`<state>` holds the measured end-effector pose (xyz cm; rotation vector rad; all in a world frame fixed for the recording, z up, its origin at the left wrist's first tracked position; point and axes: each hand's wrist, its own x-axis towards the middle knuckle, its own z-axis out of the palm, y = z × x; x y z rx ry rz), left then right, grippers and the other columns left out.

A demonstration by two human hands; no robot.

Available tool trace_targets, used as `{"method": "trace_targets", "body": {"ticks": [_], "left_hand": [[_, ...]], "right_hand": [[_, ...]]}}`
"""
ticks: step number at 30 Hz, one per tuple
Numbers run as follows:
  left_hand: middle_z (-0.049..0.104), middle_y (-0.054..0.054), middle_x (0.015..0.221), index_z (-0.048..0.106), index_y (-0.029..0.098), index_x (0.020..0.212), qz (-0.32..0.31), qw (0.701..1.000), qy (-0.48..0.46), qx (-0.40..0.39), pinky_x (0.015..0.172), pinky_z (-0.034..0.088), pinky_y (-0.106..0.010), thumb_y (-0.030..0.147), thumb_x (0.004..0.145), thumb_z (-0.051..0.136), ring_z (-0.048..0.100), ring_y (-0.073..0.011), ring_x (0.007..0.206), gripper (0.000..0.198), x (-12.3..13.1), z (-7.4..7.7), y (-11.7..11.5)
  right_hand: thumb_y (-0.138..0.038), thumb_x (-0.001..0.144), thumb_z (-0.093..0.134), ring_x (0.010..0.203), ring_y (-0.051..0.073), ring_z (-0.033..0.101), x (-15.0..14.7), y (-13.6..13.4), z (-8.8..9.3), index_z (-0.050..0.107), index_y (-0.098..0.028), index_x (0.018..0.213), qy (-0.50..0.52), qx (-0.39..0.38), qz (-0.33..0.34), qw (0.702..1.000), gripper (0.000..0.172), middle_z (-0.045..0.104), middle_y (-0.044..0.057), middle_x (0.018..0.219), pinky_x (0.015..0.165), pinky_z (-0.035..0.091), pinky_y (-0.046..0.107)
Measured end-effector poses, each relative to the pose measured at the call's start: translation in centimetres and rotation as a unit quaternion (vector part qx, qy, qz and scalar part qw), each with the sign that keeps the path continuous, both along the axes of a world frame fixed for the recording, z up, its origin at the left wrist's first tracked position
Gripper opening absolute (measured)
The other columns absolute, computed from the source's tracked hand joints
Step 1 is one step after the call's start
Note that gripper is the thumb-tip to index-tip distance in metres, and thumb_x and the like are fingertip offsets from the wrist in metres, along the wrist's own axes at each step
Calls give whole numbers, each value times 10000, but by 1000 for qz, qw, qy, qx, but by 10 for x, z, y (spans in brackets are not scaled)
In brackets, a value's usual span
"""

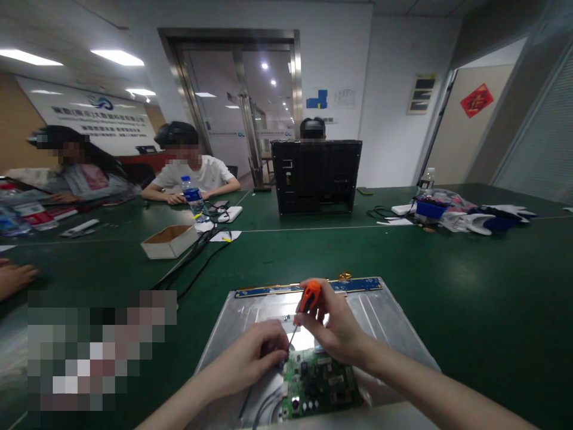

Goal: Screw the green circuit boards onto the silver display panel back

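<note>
- In the head view, your right hand [340,327] grips the orange-and-black screwdriver [312,292] by its handle, with the shaft slanting down toward 7 o'clock, probably to bring the tip to the corner of the green circuit board [317,382]
- Your left hand [256,352] curls beside that tip at the board's 10 o'clock corner, seemingly to steady or guide; whether its fingers pinch anything is hidden
- The circuit board lies near 6 o'clock on the metal panel [394,325], which rests on the table [474,298], likely for firm support
- A blue strip [364,285] lines the panel's 12 o'clock edge
</note>
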<state>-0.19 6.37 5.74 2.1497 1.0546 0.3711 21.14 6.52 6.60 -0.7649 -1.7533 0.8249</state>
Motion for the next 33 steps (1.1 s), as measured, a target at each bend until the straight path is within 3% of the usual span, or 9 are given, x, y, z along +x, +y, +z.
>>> {"method": "trace_targets", "body": {"ticks": [6, 13, 19, 33], "left_hand": [[576, 3, 792, 649, 187, 821, -34, 999, -7, 42, 656, 370, -245, 211, 899, 534, 519, -128, 705, 141, -1, 1, 3], [592, 4, 797, 669, 187, 798, -16, 1000, -11, 16, 691, 399, -250, 189, 834, 595, 543, -133, 730, 82, 0, 2, 0], [568, 17, 756, 642, 173, 732, 28, 998, -32, -38, 631, 388, -230, 184, 744, 625, 511, -123, 677, 23, 3, 1, 2], [574, 13, 792, 645, 174, 747, 16, 999, -32, -38, 665, 395, -241, 182, 793, 588, 511, -125, 712, 74, 2, 1, 3]], "right_hand": [[-223, 826, 630, 530, 110, 540, 1, 0, 5, 473, -225, 1102, 9, -7, -4, 1000, 318, 646, -14, 791, 473, 430, 215], [-230, 826, 626, 532, 115, 552, 1, 1, 5, 470, -225, 1088, 2, -11, 0, 1000, 305, 648, -15, 775, 475, 430, 217], [-210, 825, 621, 543, 118, 561, 1, 1, 6, 465, -221, 1108, -16, 15, 0, 1000, 323, 640, -17, 765, 492, 429, 216], [-221, 825, 646, 568, 138, 580, -1, 2, 0, 471, -227, 1123, -52, 22, 2, 998, 346, 619, -23, 737, 507, 432, 233]]}}
